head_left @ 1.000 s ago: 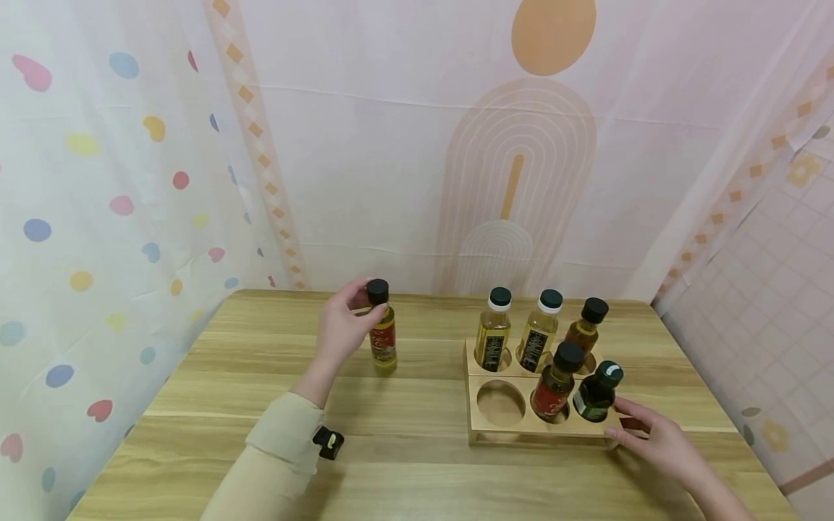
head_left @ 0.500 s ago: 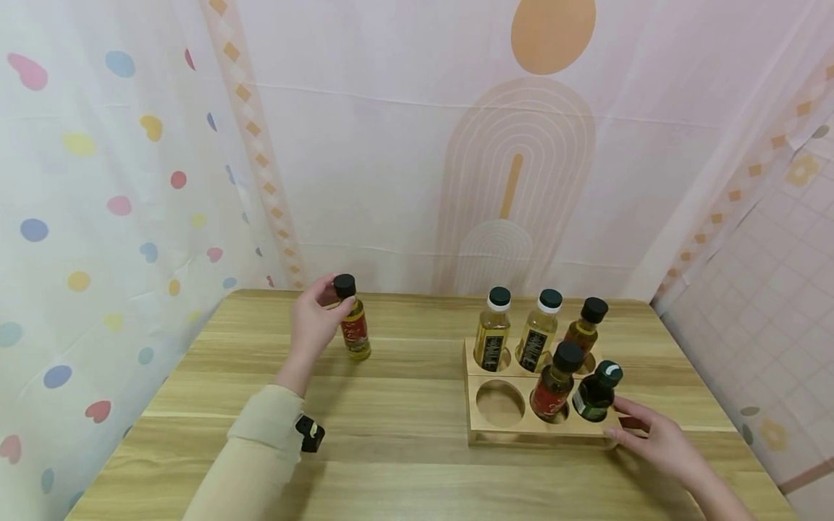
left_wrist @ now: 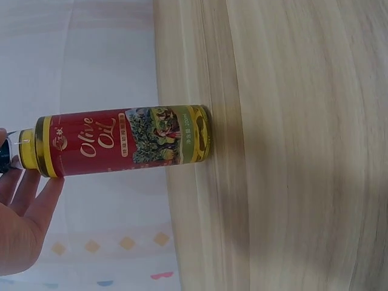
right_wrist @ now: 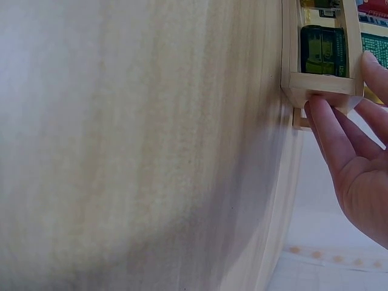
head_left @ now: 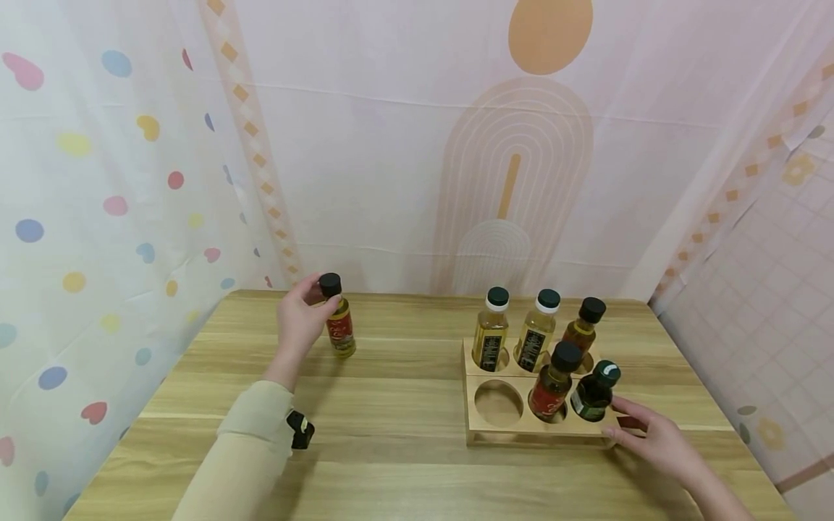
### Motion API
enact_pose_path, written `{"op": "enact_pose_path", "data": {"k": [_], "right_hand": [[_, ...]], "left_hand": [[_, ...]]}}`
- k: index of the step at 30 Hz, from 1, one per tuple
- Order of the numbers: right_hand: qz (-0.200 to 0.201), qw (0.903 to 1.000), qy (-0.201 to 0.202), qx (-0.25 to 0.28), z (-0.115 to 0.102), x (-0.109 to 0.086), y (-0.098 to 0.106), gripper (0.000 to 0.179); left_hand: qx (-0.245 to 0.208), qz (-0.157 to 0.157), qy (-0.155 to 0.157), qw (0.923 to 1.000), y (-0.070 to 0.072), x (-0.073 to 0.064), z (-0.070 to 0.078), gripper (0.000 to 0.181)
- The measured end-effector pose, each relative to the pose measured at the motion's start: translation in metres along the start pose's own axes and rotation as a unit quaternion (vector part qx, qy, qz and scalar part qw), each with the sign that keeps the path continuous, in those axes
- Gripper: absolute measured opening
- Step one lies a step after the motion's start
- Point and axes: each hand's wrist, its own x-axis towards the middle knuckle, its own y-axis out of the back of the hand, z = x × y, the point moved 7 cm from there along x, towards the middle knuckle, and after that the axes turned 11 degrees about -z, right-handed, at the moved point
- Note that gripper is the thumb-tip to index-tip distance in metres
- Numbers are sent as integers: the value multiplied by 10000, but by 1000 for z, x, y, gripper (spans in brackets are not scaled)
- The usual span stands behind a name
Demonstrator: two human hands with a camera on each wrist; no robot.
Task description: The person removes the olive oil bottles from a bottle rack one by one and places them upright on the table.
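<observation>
My left hand grips an olive oil bottle around its neck and black cap, at the back left of the table. In the left wrist view the bottle shows a red label and yellow bands, its base right at the tabletop. At the table's right, my right hand holds the near right corner of a two-tier wooden bottle rack. The right wrist view has its thumb on the front of the rack and its fingers against the end.
Two pale oil bottles with green caps and a black-capped bottle fill the rack's rear row. In front stand a red-labelled bottle and a dark green bottle; the front left hole is vacant. Curtains surround the wooden table.
My left hand has carried the olive oil bottle leftward and slightly back, away from the rack. The right hand and rack stay where they were.
</observation>
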Motion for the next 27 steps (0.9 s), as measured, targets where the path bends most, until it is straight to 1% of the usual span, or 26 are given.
{"op": "enact_pose_path", "data": {"k": [13, 21, 27], "right_hand": [[-48, 10000, -11, 54, 0, -1, 0, 61], [-124, 9999, -74, 95, 0, -1, 0, 62], [-34, 10000, 1, 18, -2, -1, 0, 61]], "left_hand": [[28, -35, 204, 9998, 7, 1, -10, 49], [-90, -57, 107, 9999, 6, -2, -12, 50], [-205, -51, -93, 9997, 7, -6, -11, 44]]}}
